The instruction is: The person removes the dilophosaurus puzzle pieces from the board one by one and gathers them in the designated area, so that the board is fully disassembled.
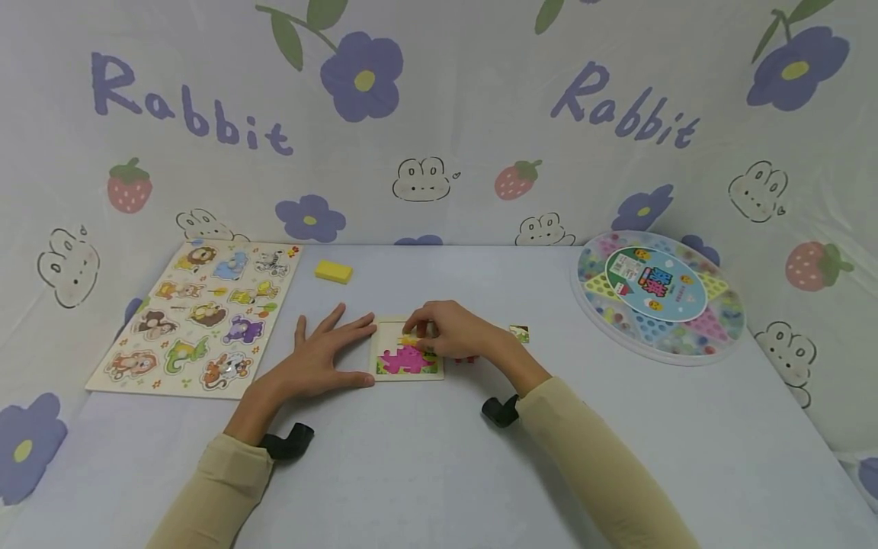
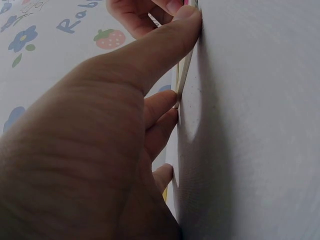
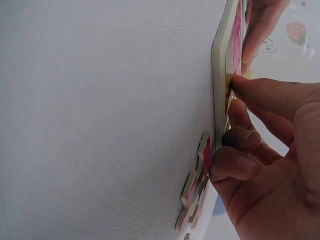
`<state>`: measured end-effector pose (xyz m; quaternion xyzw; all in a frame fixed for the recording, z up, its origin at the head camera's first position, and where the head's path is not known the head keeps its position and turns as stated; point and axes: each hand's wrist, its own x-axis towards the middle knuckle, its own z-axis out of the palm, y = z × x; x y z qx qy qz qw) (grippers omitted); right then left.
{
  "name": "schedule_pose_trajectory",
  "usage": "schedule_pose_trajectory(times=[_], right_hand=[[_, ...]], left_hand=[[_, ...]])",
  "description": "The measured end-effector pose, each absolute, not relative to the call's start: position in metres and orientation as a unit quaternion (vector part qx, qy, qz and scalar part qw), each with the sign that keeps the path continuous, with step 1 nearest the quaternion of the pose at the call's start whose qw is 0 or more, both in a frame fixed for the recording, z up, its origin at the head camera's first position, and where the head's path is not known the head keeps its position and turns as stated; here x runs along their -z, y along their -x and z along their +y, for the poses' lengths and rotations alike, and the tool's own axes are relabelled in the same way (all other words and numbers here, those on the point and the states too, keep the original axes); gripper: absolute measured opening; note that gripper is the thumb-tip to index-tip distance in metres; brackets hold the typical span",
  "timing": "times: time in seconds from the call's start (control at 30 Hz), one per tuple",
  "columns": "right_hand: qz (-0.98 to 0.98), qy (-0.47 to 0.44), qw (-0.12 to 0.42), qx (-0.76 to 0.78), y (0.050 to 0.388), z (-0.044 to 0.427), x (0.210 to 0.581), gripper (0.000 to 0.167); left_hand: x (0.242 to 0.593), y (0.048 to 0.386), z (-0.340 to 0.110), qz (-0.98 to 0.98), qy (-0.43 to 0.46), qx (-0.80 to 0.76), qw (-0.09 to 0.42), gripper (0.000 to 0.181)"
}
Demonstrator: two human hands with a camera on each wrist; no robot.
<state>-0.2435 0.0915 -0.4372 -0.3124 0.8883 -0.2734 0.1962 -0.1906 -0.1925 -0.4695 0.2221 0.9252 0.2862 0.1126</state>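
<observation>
A small jigsaw puzzle [image 1: 410, 366] with a pink figure lies in a pale, shallow wooden tray [image 1: 382, 333], partly filled. My left hand [image 1: 318, 358] lies with spread fingers along the tray's left side, thumb and fingertips touching its edge. Over the tray's upper right my right hand [image 1: 456, 329] bends its fingers, pinching a puzzle piece at the picture's surface; the fingers mostly hide that piece. In the right wrist view the thumb [image 3: 265, 95] meets the picture. Loose puzzle pieces [image 3: 187, 192] lie beside the tray, under the right hand.
Another loose piece [image 1: 519, 333] lies right of the right wrist. A yellow block [image 1: 334, 271] sits behind the left hand. An animal puzzle board [image 1: 226, 305] occupies the left, and a round, colourful lidded box [image 1: 658, 297] the back right. Patterned cloth [image 1: 439, 114] hangs behind.
</observation>
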Motion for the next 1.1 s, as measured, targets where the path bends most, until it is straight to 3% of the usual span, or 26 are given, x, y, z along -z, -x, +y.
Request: schedule_pose_trajectory(times=[1.1], right_hand=[[0.876,0.332,0.153,0.314,0.2364,0.0929,0.4339,0.024]], left_hand=[[0.4703,0.1907,-0.1926,0.926,-0.223,-0.285,0.110,0.088]])
